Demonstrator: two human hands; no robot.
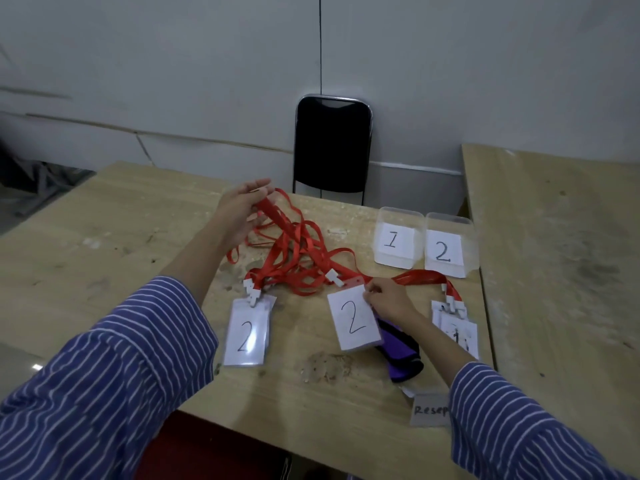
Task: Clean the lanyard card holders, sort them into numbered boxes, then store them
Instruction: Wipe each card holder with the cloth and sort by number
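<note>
Red lanyard straps (294, 251) lie tangled on the worktop (138, 220); left hand (239, 213) grips one lifted strap, apparently to free it, while right hand (384, 299) pinches the "2" card holder (353, 320), steadying it.

The person wears a long-sleeved blue shirt with thin white stripes. The left sleeve (104, 375) and the right sleeve (512, 420) are pushed back well short of the fingers, leaving wrists and forearms bare. No rings, watch or gloves show on either hand.

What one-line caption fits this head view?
Left hand lifts red lanyards while right hand pinches a "2" card holder near numbered boxes.
</note>
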